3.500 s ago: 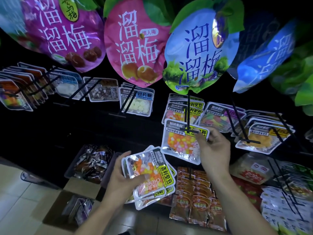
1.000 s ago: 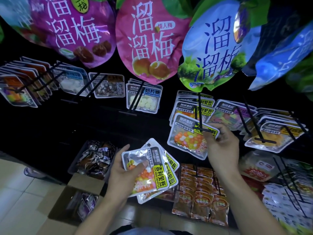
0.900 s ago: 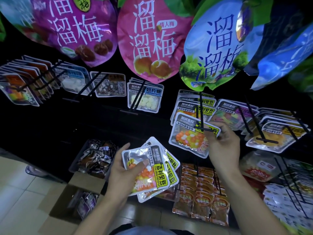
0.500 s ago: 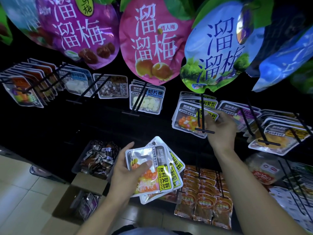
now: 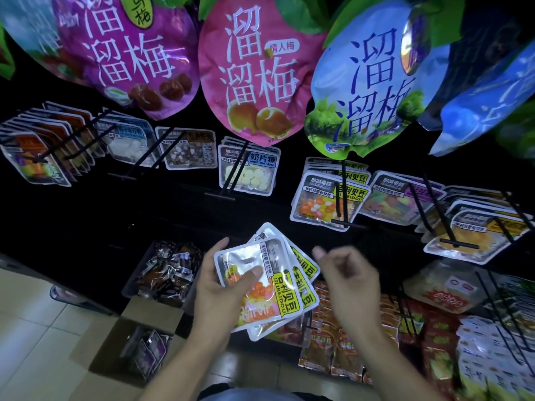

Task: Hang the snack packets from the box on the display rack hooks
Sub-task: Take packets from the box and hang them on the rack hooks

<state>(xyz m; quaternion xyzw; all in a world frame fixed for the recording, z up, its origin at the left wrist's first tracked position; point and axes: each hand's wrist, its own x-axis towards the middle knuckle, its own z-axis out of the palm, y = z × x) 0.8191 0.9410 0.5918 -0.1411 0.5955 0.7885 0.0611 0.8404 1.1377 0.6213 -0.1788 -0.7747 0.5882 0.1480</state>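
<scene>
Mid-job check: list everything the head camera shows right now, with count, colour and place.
Packet stack: several, clear with yellow labels, fanned in the left hand.
Hung jelly-bean packets: several, same yellow label, on the hook at centre right.
Large plum bags: purple, pink and blue ones, top row; total unclear.
Milk-tablet packets: a few, blue label, centre hook.
Other small hung packets: many, mixed colours, hooks left and right.
Cardboard box: one, brown, open, on the floor at lower left, packets inside.
Dark bin: one, above the box, full of wrapped snacks.
Red-orange packets: many, lower row.
Left hand: gripping the stack.
Right hand: empty, beside the stack.
</scene>
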